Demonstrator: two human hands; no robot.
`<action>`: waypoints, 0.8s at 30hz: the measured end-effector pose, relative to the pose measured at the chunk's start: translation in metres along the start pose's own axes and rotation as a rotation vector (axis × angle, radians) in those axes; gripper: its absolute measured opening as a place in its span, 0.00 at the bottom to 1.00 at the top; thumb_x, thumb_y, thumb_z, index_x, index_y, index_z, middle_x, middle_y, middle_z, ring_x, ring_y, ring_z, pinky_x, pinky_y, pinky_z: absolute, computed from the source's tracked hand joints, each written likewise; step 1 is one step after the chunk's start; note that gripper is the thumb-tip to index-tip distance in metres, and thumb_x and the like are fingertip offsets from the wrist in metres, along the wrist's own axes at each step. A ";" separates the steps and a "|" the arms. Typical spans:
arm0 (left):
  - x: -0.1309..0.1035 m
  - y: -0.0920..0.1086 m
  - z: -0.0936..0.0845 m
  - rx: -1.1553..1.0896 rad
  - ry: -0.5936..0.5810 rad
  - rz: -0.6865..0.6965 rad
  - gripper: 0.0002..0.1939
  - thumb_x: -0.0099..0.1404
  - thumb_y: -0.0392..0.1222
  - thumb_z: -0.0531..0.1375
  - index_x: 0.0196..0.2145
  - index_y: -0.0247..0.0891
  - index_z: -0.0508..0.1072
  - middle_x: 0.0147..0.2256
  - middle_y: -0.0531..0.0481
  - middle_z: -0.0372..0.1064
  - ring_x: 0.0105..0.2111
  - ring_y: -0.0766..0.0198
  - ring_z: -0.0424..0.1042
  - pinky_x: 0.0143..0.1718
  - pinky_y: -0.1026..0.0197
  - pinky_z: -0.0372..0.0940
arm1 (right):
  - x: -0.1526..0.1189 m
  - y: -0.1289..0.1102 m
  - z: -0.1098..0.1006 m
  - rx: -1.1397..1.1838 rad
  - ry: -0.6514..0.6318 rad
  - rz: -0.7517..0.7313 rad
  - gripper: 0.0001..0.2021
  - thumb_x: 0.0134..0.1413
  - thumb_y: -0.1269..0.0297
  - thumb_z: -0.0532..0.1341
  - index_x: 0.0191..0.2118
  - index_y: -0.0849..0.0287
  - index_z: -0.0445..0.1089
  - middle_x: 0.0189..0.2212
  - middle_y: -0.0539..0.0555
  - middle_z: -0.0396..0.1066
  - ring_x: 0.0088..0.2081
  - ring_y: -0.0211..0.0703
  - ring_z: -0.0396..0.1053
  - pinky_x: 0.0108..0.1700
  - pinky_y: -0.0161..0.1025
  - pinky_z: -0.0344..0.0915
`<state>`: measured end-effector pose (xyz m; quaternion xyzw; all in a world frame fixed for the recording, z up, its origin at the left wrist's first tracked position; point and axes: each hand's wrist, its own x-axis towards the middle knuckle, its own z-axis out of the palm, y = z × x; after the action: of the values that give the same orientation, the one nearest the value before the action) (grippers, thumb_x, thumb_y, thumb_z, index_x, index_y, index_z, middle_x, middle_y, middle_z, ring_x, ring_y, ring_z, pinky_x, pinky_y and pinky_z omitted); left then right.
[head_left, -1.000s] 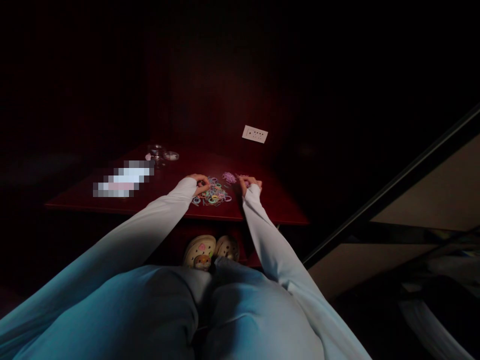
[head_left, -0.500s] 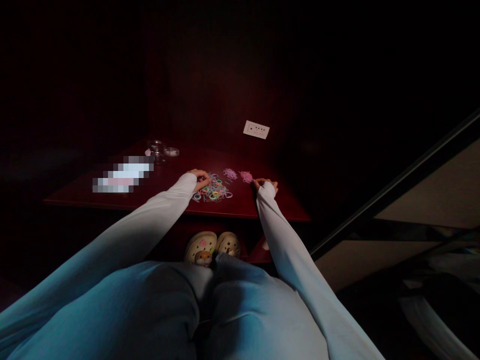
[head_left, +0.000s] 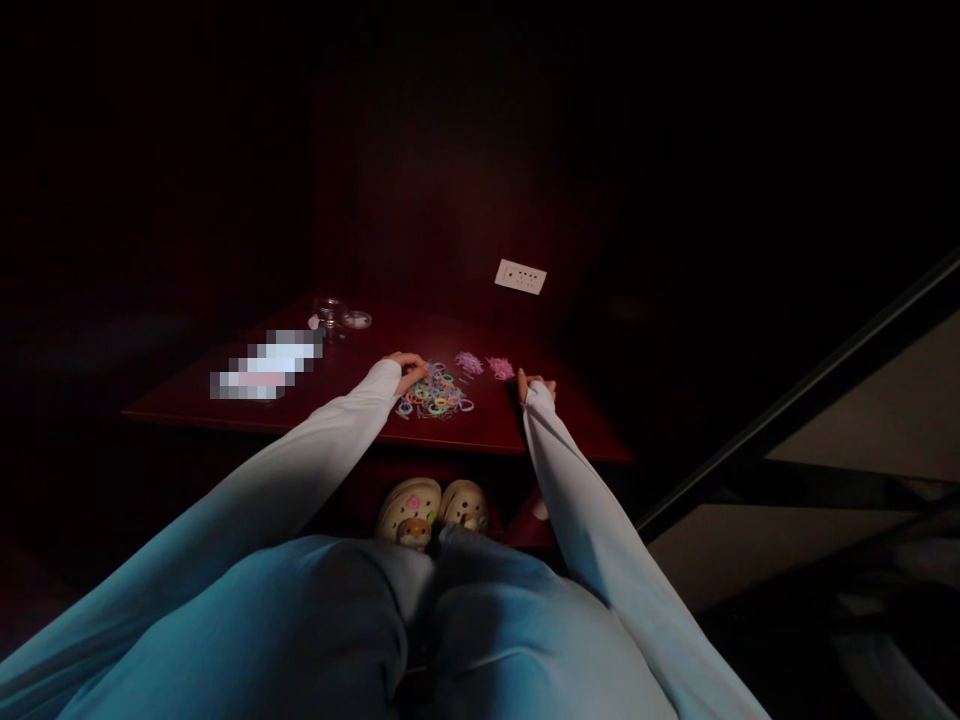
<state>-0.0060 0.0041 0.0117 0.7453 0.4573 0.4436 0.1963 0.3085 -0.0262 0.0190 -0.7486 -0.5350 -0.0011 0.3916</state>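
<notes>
A loose pile of coloured hair ties and small elastic bands (head_left: 436,395) lies near the table's front edge. My left hand (head_left: 407,370) is at the pile's upper left side, thumb and fingertips drawn together; anything between them is too small to make out. Behind the pile sit a small heap of purple bands (head_left: 469,362) and a heap of pink bands (head_left: 500,368). My right hand (head_left: 536,388) rests just right of the pink heap, its thumb apart from the bent fingers, with nothing visible in it.
The dark red table (head_left: 352,420) holds a blurred-out bright, phone-like object (head_left: 266,366) at left. Behind that stand a clear jar (head_left: 330,312) and a round lid (head_left: 357,320). A white socket plate (head_left: 520,277) is on the back wall. Clogs (head_left: 409,505) show below the table edge.
The whole view has shifted, so things sit slightly lower and further right. My left hand has drawn back a little from over the pile to its edge. My right thumb has moved away from the pink heap.
</notes>
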 end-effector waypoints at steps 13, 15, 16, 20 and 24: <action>-0.001 0.000 0.009 0.016 0.068 -0.068 0.30 0.75 0.54 0.47 0.25 0.44 0.80 0.36 0.50 0.80 0.46 0.52 0.70 0.55 0.52 0.62 | -0.056 -0.085 0.032 0.159 -0.280 -0.535 0.15 0.70 0.55 0.59 0.51 0.49 0.81 0.51 0.53 0.76 0.54 0.49 0.64 0.60 0.44 0.54; -0.002 -0.001 0.011 0.052 0.041 -0.049 0.32 0.75 0.56 0.45 0.24 0.44 0.80 0.38 0.50 0.80 0.48 0.51 0.69 0.57 0.50 0.60 | -0.061 -0.088 0.032 0.123 -0.351 -0.580 0.12 0.68 0.54 0.62 0.48 0.48 0.82 0.51 0.52 0.75 0.55 0.50 0.61 0.60 0.44 0.54; -0.003 0.000 0.011 0.068 0.033 -0.042 0.32 0.75 0.57 0.46 0.23 0.44 0.80 0.39 0.50 0.81 0.49 0.51 0.69 0.58 0.50 0.59 | -0.062 -0.088 0.032 0.107 -0.364 -0.583 0.11 0.67 0.54 0.63 0.47 0.48 0.83 0.51 0.53 0.74 0.56 0.50 0.60 0.60 0.45 0.54; -0.005 0.003 0.010 0.102 0.025 -0.042 0.32 0.74 0.58 0.47 0.21 0.43 0.79 0.40 0.49 0.81 0.48 0.51 0.68 0.58 0.51 0.58 | -0.060 -0.084 0.028 0.086 -0.338 -0.520 0.11 0.67 0.57 0.63 0.47 0.50 0.83 0.49 0.53 0.75 0.55 0.51 0.61 0.60 0.45 0.54; -0.005 0.001 0.007 0.063 0.040 -0.012 0.34 0.74 0.59 0.46 0.19 0.43 0.77 0.37 0.49 0.81 0.45 0.53 0.69 0.56 0.52 0.60 | -0.058 -0.084 0.027 0.050 -0.329 -0.433 0.11 0.66 0.58 0.63 0.47 0.49 0.83 0.48 0.54 0.75 0.55 0.52 0.61 0.59 0.46 0.55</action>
<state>-0.0005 0.0004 0.0059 0.7395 0.4793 0.4425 0.1663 0.2051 -0.0470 0.0250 -0.5970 -0.7389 0.0503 0.3084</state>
